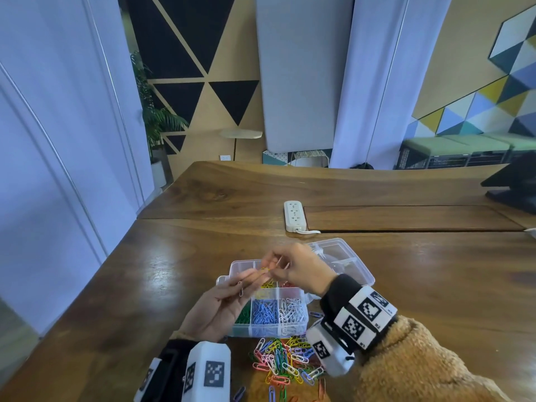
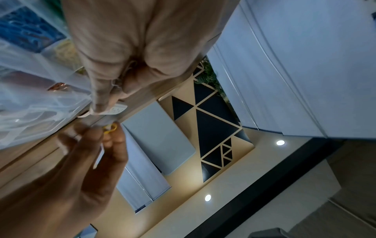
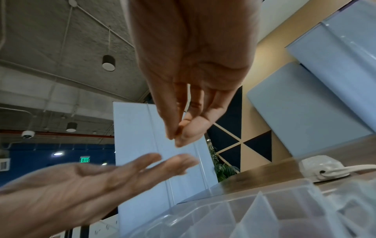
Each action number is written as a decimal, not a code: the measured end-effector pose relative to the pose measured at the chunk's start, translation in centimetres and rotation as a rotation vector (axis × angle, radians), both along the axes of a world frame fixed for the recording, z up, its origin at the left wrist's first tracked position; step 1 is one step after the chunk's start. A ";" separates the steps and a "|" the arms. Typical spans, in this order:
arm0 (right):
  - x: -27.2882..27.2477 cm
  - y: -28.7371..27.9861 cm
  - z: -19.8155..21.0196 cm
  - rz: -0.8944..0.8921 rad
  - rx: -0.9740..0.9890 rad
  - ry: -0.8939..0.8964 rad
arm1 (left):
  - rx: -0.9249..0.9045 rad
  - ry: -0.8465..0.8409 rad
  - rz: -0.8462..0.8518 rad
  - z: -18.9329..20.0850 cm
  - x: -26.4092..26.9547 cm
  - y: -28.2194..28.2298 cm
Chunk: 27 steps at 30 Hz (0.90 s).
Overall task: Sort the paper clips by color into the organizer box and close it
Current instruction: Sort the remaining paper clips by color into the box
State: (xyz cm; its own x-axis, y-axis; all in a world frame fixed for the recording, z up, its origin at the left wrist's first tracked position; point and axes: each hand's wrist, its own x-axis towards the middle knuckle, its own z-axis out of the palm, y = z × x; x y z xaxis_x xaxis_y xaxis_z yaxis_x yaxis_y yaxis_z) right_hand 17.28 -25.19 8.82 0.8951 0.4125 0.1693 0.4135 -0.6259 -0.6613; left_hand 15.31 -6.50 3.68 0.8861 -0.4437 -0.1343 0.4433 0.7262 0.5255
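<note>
From the head view, both hands are hovering over the clear organizer box (image 1: 269, 314), which is sitting open on the wooden table (image 1: 162, 280) with its lid (image 1: 345, 256) lying flat behind it. The left hand (image 1: 229, 297) is lying palm up with fingers stretched nearly straight, and a silver clip (image 1: 240, 289) is dangling by its fingers. The right hand (image 1: 295, 271) is pinching a yellow clip (image 1: 265, 269) at the left fingertips. Green, blue and white clips are filling the box's near row, with yellow and red ones behind. A loose pile of mixed clips (image 1: 285, 362) is lying on the table just in front of the box. A white power strip (image 1: 294, 216) is lying farther back.

From the left wrist view, the left hand (image 2: 126, 48) is filling the upper part of the picture, fingers extended. The right hand (image 2: 87, 157) is reaching in from below, its fingertips closed on the yellow clip (image 2: 111, 128). The box (image 2: 30, 72) is showing blurred at the left.

From the right wrist view, the right hand (image 3: 189, 72) is pointing away, thumb and forefinger pressed together; the clip itself is too small to make out here. The left hand (image 3: 81, 185) is lying open below it, blurred. The box's clear dividers (image 3: 254, 214) are showing along the bottom.
</note>
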 end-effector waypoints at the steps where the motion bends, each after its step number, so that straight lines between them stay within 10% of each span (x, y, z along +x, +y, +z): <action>1: 0.1 -0.5 0.0 -0.013 0.026 0.025 | -0.006 0.000 -0.002 0.0 0.0 0.4; 5: 0.0 -2.1 -0.6 -0.026 0.020 0.111 | 0.139 0.016 0.013 0.9 -0.7 0.9; 12: 0.2 -3.9 -0.9 -0.091 0.053 0.141 | 0.932 -0.237 -0.188 2.6 -0.1 -3.5; 27: 0.6 -6.1 -1.6 -0.119 0.131 0.338 | 0.790 -0.041 -0.408 5.3 0.0 -5.5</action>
